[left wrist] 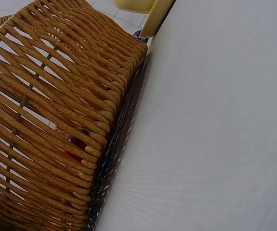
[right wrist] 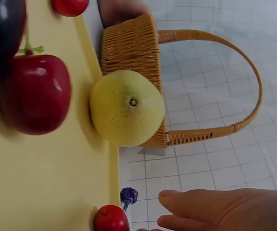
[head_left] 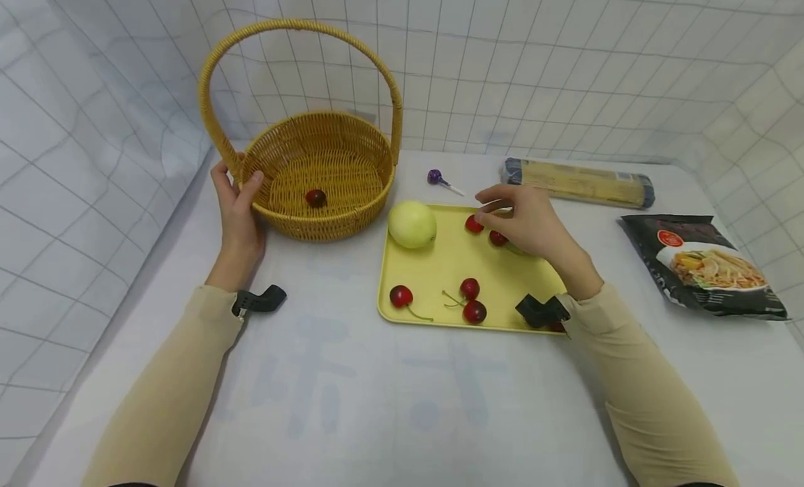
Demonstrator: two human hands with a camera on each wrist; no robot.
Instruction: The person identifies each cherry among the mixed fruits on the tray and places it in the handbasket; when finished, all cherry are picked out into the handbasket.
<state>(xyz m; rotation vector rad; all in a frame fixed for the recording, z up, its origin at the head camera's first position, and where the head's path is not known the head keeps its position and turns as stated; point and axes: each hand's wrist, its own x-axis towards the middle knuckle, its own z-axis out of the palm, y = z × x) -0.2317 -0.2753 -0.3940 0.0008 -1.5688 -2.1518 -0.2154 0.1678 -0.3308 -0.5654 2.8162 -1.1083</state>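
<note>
My left hand grips the side of a wicker basket, thumb over the rim by the handle's foot. One dark red cherry lies inside the basket. My right hand hovers over the far part of a yellow tray, fingers loosely bent and apart. Just below its fingertips sits a red cherry, also visible in the right wrist view; no grasp on it shows. Another cherry lies beneath the hand, partly hidden.
A pale yellow-green round fruit sits at the tray's far left corner. Nearer cherries include a joined pair. Behind the tray are a purple lollipop and a noodle pack; a black food packet lies right.
</note>
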